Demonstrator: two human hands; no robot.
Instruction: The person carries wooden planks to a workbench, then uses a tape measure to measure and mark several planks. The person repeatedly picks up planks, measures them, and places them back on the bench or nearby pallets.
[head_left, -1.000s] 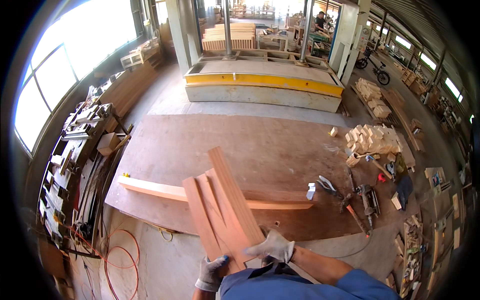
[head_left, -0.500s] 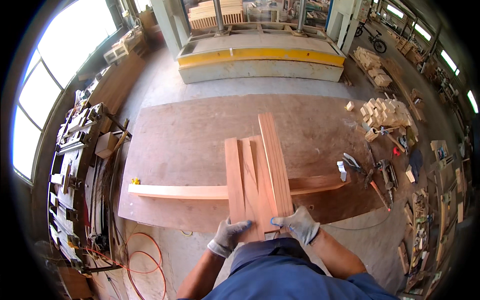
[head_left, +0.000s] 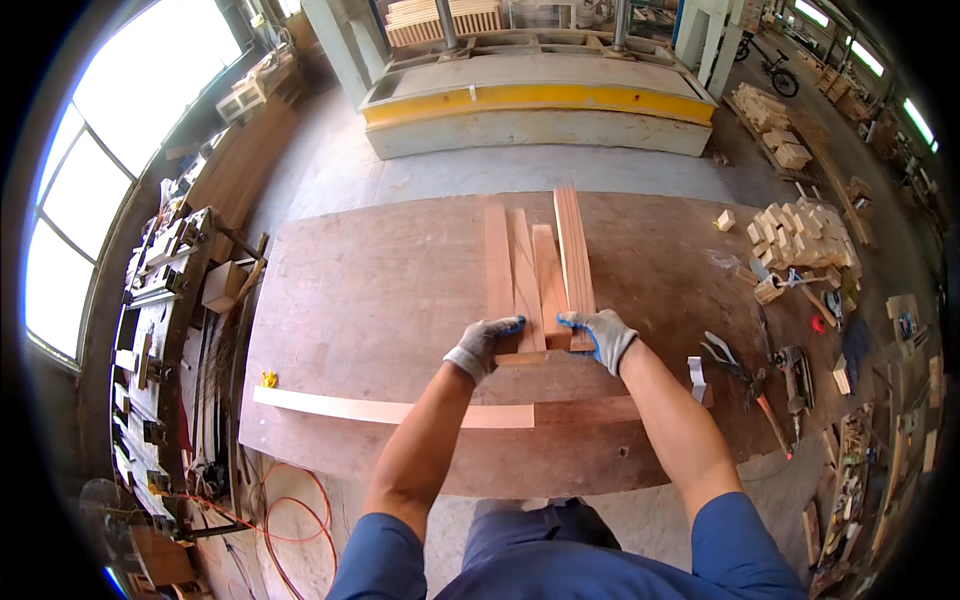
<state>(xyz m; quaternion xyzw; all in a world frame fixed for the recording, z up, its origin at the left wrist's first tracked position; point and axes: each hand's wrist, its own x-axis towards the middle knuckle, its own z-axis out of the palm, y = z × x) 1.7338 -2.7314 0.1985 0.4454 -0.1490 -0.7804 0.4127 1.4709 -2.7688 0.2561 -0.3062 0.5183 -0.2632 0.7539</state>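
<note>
Several reddish wooden boards (head_left: 526, 275) lie side by side, pointing away from me over the worktable (head_left: 350, 300). My left hand (head_left: 485, 345), in a grey glove with blue fingertips, grips the near end of the left boards. Around the near right end of the bundle my right hand (head_left: 601, 335), gloved alike, is closed, with its thumb on top. The rightmost board, a grooved one (head_left: 573, 250), reaches farthest. A shorter board (head_left: 549, 285) sits just left of it. Nearer to me a long pale strip of wood (head_left: 390, 408) runs crosswise, partly beneath my forearms.
Pliers (head_left: 718, 347), a red-handled tool (head_left: 768, 405) and a small white bracket-like piece (head_left: 697, 375) lie at the table's right. Behind them rises a heap of wooden blocks (head_left: 800, 235). A yellow-edged machine bed (head_left: 540, 102) stands beyond; an orange hose (head_left: 300, 500) coils on the floor at left.
Both hands have carried the boards forward, from close to my body to the middle of the table, past the crosswise strip. My arms are now stretched out.
</note>
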